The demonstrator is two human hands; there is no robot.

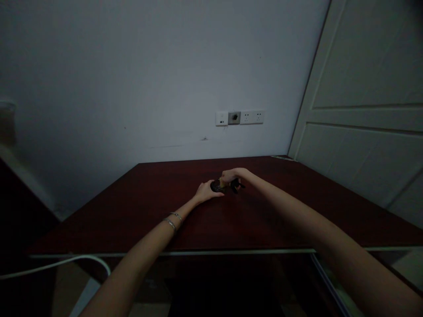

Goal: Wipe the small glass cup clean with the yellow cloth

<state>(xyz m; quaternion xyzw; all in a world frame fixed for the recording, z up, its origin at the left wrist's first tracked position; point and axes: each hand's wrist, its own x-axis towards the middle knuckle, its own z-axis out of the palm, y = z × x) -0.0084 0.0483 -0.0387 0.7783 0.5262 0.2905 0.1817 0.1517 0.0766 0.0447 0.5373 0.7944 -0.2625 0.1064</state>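
Dark round object (215, 186) is located near the middle of the bench (142, 198), between the two hands. It is grasped from the left by the left hand (206, 192), the fingers being curved about its left and near sides. By the right hand (230, 175), held above and to the right with the wrist bent, a small yellow piece (222, 182) is gripped in curled fingers, against the object's right side. The object is thus to the lower left of the right fingers; by the left fingers it is met directly. Below the right hand a dark pronged piece (235, 186) is noted, its prongs directed rightward. Whether it is joined to the round object cannot be determined in this dim light. Taken together, the dark parts are aligned left to right, roughly parallel to the bench's front edge.
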